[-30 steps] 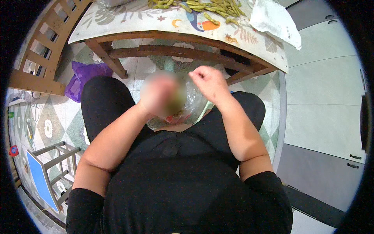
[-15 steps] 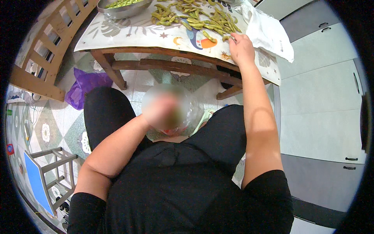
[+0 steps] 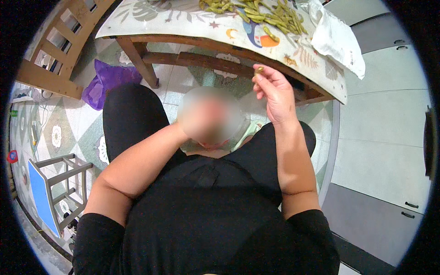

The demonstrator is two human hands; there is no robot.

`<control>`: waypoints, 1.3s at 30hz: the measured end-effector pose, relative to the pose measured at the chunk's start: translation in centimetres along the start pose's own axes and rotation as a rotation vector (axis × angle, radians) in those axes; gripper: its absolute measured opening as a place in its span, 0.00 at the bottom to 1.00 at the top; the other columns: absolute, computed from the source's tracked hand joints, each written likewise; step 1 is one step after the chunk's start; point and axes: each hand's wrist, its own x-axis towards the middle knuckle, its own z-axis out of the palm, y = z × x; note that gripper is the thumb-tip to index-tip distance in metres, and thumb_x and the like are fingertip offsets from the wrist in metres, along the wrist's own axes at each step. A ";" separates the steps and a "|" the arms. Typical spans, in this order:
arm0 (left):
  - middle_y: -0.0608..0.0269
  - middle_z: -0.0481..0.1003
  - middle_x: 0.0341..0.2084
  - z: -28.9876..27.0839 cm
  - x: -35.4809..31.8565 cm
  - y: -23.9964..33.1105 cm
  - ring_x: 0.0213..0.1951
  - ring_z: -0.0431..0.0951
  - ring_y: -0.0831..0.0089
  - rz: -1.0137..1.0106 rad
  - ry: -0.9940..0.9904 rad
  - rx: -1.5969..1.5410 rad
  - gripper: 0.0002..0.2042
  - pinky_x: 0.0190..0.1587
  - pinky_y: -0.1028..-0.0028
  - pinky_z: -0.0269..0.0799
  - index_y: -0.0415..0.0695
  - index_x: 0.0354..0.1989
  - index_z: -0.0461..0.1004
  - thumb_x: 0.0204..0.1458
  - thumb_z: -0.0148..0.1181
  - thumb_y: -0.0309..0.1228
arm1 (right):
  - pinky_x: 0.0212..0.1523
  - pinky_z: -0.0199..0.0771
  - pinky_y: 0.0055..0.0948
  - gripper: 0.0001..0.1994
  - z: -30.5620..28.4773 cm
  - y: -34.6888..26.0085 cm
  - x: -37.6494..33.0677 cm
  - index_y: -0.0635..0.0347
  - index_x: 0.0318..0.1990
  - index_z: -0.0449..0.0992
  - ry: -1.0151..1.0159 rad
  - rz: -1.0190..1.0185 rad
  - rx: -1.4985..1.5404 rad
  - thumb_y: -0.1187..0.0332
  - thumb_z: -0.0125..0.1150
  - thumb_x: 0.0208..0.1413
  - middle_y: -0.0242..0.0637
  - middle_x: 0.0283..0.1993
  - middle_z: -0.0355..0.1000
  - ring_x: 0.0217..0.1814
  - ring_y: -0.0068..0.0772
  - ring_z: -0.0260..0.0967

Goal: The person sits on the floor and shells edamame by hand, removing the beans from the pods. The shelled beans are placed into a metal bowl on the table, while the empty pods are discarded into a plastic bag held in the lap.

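Below the near edge of the table (image 3: 321,87), your right hand (image 3: 275,94) is raised with thumb and fingertips pinched together on a single small green pod (image 3: 259,70). Your left hand sits lower, over your lap, but a blur covers it, so you cannot tell whether it is closed on anything; just beyond that blur, toward the table, a clear container or bag (image 3: 245,130) seems to rest between your knees, its contents too hidden to name.

Judging from how things lie, you are somewhere in the middle of the work: a good heap of green pods (image 3: 256,13) lies untouched on the tabletop, well above your right hand, so plenty seems left to handle. How much is already done cannot be read, since whatever has gone into the lap container is out of sight.

As for packages and signs, little shows. A crumpled white plastic bag (image 3: 337,39) lies on the table at the heap's right side, hanging toward the corner; any print on it is too small to make out. Under the table's left leg, on the patterned tile floor (image 3: 59,133), a purple bag (image 3: 107,82) lies slumped. Far to the left of the table stands a small blue stool (image 3: 43,195), and a wooden chair (image 3: 59,50) stands beside the table's left end
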 end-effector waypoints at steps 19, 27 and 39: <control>0.74 0.64 0.15 -1.4 1.1 4.1 0.21 0.61 0.84 0.040 0.072 -0.011 0.02 0.25 0.81 0.58 0.41 0.22 0.72 0.42 0.58 0.25 | 0.16 0.57 0.13 0.08 0.3 3.9 -1.5 0.61 0.32 0.67 -0.221 0.409 0.166 0.66 0.52 0.49 0.30 0.23 0.67 0.20 0.15 0.60; 0.67 0.64 0.14 -1.6 1.1 5.1 0.20 0.64 0.77 0.173 0.159 0.248 0.07 0.23 0.79 0.59 0.43 0.28 0.73 0.37 0.61 0.23 | 0.14 0.57 0.14 0.11 0.6 4.9 -1.4 0.59 0.38 0.63 -0.179 0.412 0.126 0.68 0.53 0.47 0.29 0.22 0.65 0.17 0.16 0.59; 0.73 0.62 0.17 -2.5 1.4 3.9 0.19 0.58 0.85 -0.578 0.259 -1.167 0.04 0.18 0.85 0.49 0.45 0.28 0.65 0.48 0.52 0.30 | 0.39 0.64 0.22 0.16 2.4 7.3 -1.7 0.63 0.43 0.66 -0.184 -0.040 -0.179 0.68 0.56 0.45 0.33 0.33 0.69 0.34 0.23 0.64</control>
